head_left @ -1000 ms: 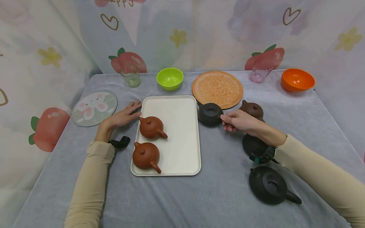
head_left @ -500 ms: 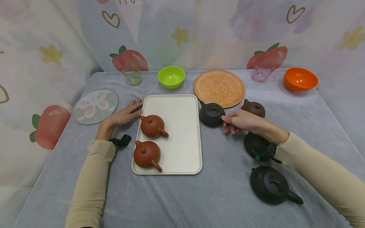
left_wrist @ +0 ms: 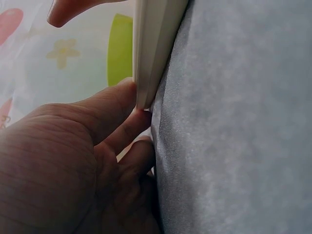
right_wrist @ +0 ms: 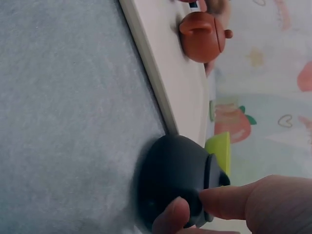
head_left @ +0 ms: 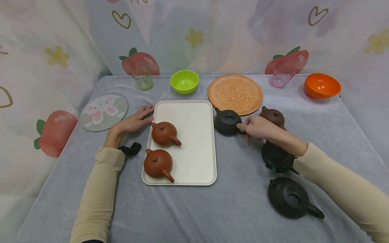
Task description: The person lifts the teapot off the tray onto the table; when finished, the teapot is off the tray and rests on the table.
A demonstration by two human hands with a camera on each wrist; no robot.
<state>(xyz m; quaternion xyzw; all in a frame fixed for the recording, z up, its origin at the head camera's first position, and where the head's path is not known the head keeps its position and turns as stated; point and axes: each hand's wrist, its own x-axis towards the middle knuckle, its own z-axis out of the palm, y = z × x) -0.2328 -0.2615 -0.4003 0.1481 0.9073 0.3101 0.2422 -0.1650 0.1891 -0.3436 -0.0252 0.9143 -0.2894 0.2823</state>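
Note:
My left hand (head_left: 133,122) lies at the left edge of the white tray (head_left: 194,162), fingers spread. In the left wrist view, fingertips touch the tray's rim (left_wrist: 151,53). Two reddish-brown teapots, an upper one (head_left: 164,133) and a lower one (head_left: 157,163), sit on the tray's left half. Just beyond the right edge, a black teapot (head_left: 227,122) stands on the cloth. My right hand (head_left: 258,127) pinches it at its handle, whose lower end shows under the thumb. In the right wrist view, the black teapot (right_wrist: 170,170) is beside the tray, with finger and thumb against it.
On the right are a dark brown teapot (head_left: 274,117), a black teapot (head_left: 273,153) partly under my wrist, and another black teapot (head_left: 290,199). Along the back stand a green bowl (head_left: 184,82), a round orange mat (head_left: 235,92), two glasses and an orange bowl (head_left: 322,85).
The whole head view has shifted slightly. My right fingers have shifted a little at the black teapot's handle, and more of the handle shows. The left hand keeps its place at the tray.

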